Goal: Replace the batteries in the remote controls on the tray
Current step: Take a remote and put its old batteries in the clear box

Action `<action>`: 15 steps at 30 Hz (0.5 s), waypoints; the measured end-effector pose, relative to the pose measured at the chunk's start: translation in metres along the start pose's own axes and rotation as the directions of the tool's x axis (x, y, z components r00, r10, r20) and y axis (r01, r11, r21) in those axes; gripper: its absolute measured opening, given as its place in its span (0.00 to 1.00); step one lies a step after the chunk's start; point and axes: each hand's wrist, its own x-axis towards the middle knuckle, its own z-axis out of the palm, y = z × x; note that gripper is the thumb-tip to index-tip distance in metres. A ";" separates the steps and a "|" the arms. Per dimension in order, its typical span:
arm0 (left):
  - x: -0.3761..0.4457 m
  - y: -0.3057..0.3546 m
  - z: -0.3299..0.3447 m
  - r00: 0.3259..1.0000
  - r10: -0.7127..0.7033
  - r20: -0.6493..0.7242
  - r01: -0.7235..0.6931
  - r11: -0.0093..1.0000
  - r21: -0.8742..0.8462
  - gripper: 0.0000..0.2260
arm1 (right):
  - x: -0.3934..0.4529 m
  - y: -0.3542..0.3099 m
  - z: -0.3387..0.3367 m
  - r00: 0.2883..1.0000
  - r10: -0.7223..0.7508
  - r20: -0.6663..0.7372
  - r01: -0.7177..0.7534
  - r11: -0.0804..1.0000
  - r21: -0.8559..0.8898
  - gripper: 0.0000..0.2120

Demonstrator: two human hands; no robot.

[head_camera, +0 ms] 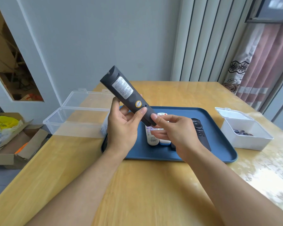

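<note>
Cardboard box left; clear bin — open

Held remote: black, white label, yellow round sticker
Tray: dark blue
Tray remotes: white with purple buttons; white with blue end; black
Table: light yellowish wood
Boxes: clear; white translucent
Curtain: pink, white stripes, black floral lace band
</note>
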 end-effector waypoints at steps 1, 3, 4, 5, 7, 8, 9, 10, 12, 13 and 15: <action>0.001 0.000 -0.001 1.000 0.023 -0.012 -0.023 0.999 0.029 0.14 | 0.001 -0.001 0.000 1.000 0.009 0.008 -0.009 1.000 0.014 0.16; 0.004 -0.001 -0.006 0.996 0.041 -0.075 -0.036 0.998 0.058 0.10 | 0.002 -0.005 -0.005 0.997 0.011 0.070 -0.010 1.000 -0.021 0.16; 0.006 -0.001 -0.010 0.992 0.039 -0.118 -0.031 0.997 0.069 0.09 | 0.001 -0.010 -0.008 0.992 0.009 0.129 0.002 0.997 -0.083 0.16; 0.009 -0.002 -0.014 0.987 0.031 -0.157 -0.020 0.997 0.070 0.08 | 0.000 -0.014 -0.012 0.980 0.012 0.200 0.023 0.985 -0.172 0.16; 0.016 -0.003 -0.021 0.978 -0.019 -0.208 0.028 0.999 0.036 0.04 | -0.005 -0.019 -0.017 0.943 0.053 0.328 0.091 0.908 -0.408 0.16; 0.019 -0.003 -0.024 0.973 -0.072 -0.221 0.073 0.997 -0.005 0.03 | -0.008 -0.020 -0.017 0.923 0.084 0.376 0.133 0.847 -0.515 0.17; 0.021 -0.004 -0.024 0.964 -0.145 -0.223 0.134 0.989 -0.067 0.03 | -0.012 -0.019 -0.014 0.904 0.113 0.413 0.171 0.789 -0.590 0.16; 0.022 -0.005 -0.023 0.952 -0.225 -0.209 0.198 0.970 -0.143 0.04 | -0.014 -0.017 -0.011 0.890 0.132 0.437 0.201 0.746 -0.635 0.16; 0.021 -0.004 -0.020 0.928 -0.341 -0.148 0.292 0.915 -0.277 0.07 | -0.018 -0.011 -0.004 0.885 0.144 0.444 0.247 0.663 -0.707 0.16; 0.020 -0.004 -0.018 0.919 -0.378 -0.112 0.326 0.889 -0.321 0.08 | -0.019 -0.010 -0.001 0.887 0.144 0.438 0.266 0.617 -0.741 0.15; 0.019 -0.003 -0.017 0.897 -0.440 -0.040 0.391 0.833 -0.392 0.11 | -0.020 -0.005 0.002 0.897 0.138 0.420 0.295 0.522 -0.800 0.16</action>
